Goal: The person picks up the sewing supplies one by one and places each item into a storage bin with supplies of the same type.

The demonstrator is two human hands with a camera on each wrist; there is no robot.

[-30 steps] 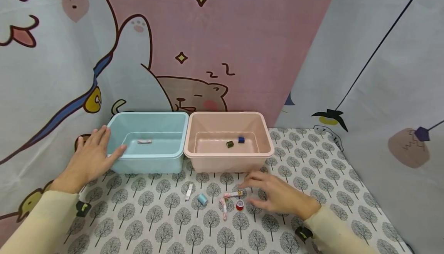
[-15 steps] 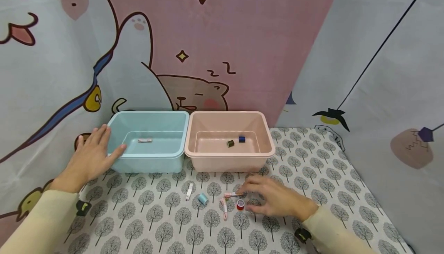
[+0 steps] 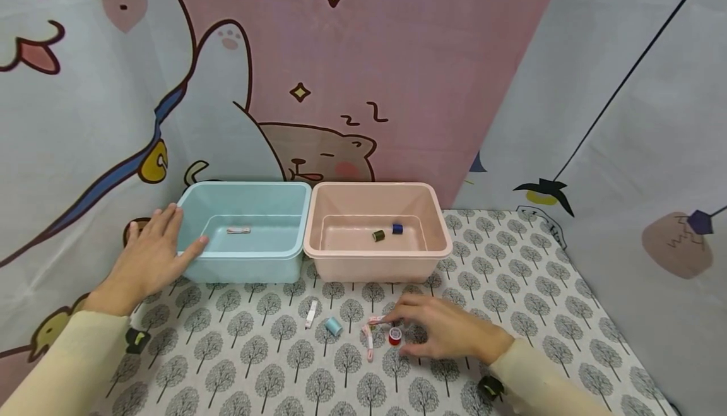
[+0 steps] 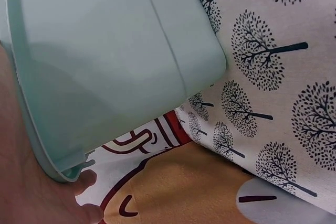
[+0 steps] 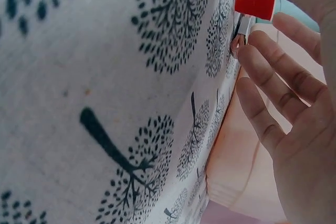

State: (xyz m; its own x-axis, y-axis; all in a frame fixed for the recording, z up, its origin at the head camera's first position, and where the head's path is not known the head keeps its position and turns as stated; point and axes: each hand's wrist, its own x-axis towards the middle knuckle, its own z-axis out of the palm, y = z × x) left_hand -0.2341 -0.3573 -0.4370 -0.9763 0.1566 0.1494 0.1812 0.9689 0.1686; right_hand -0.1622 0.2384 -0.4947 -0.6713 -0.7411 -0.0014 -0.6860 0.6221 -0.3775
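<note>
My left hand [image 3: 150, 258] rests on the left rim of a light blue plastic bin [image 3: 244, 269], fingers straight; the left wrist view shows the bin's side wall [image 4: 105, 51] by the hand. Over the cloth, my right hand [image 3: 440, 327] has its thumb and fingers spread around a red thread spool [image 3: 394, 336], apart from it. The fingertips reach a small pink strip [image 3: 376, 320], partly covered; touching I cannot tell. A second pink-and-white strip [image 3: 370, 343] lies beside the spool. In the right wrist view, the red spool [image 5: 254, 2] stands beside the relaxed fingers.
A light blue thread spool [image 3: 333, 326] and a white strip [image 3: 310, 314] lie further left on the tree-print cloth [image 3: 272, 378]. The peach bin [image 3: 375, 267] holds a green spool [image 3: 378, 235] and a blue spool [image 3: 397, 228]. A pale strip [image 3: 238, 230] lies inside the blue bin.
My right hand has moved left and slightly toward the front, its fingers now over the pink strip and around the red spool. The left hand has stayed on the blue bin.
</note>
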